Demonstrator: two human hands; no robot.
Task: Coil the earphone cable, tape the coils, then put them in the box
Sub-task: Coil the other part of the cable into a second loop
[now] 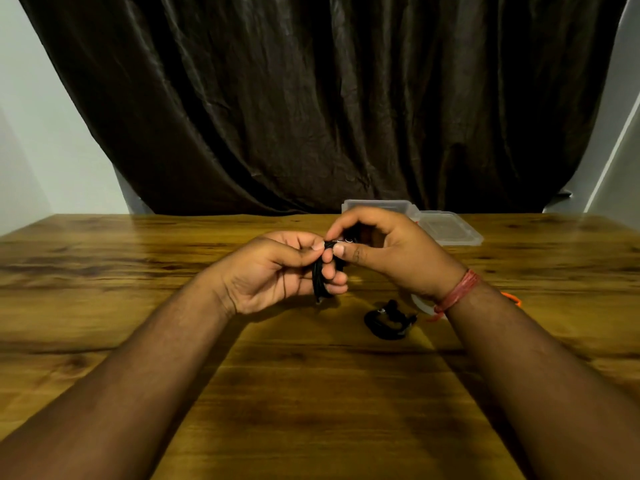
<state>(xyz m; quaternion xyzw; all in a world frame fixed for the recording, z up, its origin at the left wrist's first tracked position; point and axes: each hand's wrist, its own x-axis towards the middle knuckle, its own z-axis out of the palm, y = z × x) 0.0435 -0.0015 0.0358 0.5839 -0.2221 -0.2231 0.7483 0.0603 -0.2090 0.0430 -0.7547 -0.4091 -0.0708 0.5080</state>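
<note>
Both hands above tabletop (311,393) centre: left hand (277,271) grips black cable coil (320,277), right hand (381,251) pinches its top. Second coil (388,322) lies below right wrist.

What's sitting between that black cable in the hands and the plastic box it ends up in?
Nothing visible. The coiled cable is gripped by the left hand and pinched by the right hand just in front of the clear box. The box looks open, its lid lying beside it; the right hand hides part of it.
</note>
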